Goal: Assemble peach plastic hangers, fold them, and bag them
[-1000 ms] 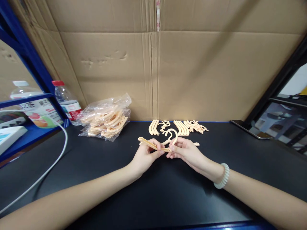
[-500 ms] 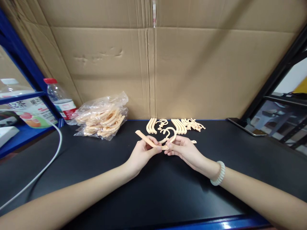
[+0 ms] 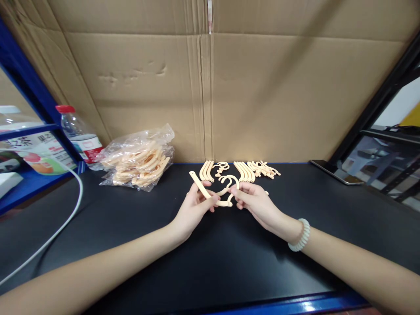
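Above the table's middle, my left hand [image 3: 196, 209] is closed around a curved beige hanger arm [image 3: 201, 185], whose far end points up and left. My right hand [image 3: 257, 202] pinches a beige hanger hook [image 3: 236, 183] near its curve. The hook's lower end meets the right end of the arm; whether the two are locked together I cannot tell. Behind my hands lies another hanger piece with a hook, partly covered by my fingers. Farther back are a left row of hanger arms [image 3: 207, 171], loose hooks [image 3: 221, 167] and a right row of arms [image 3: 244, 171].
A pile of small beige pieces [image 3: 263, 169] lies at the back right. Clear plastic bags of hanger parts [image 3: 141, 162] and a red-capped bottle [image 3: 80, 138] stand at left. A white cable [image 3: 70, 214] crosses the left side. A phone-like slab [image 3: 336, 172] rests at right.
The held arm has turned, its free end now steeper and its holed end visible. My right hand has shifted slightly right, from the joint up onto the hook.
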Available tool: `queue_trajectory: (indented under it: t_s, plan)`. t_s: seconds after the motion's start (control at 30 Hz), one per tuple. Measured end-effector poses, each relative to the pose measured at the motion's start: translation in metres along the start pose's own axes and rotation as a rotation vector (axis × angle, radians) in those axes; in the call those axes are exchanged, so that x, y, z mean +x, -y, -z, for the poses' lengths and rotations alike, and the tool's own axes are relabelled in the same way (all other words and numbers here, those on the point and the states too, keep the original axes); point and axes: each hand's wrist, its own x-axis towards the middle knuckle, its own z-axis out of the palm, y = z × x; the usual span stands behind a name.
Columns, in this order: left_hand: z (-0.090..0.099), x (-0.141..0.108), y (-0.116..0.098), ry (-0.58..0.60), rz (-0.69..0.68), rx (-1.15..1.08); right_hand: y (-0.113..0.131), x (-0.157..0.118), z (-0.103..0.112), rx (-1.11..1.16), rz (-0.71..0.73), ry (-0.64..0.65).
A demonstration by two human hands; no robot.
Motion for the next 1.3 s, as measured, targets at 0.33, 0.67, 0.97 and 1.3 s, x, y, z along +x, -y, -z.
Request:
queue_trajectory:
  t_s: [0.33,0.67,0.97,1.3]
  plan:
    - [-0.005,-0.001,-0.009,0.171,0.098,0.168,0.001,0.004,0.004,-0.051,0.056,0.123]
    - [0.0,0.002,-0.006,0.102,0.115,0.095,0.008,0.051,0.082,-1.224,0.688,0.028]
    - [0.0,0.003,-0.007,0.111,0.116,0.078,-0.007,0.063,0.089,-1.347,0.696,0.216]
    - [0.003,0.003,-0.004,0.112,0.111,0.065,-0.002,0.062,0.084,-1.053,0.723,-0.016]
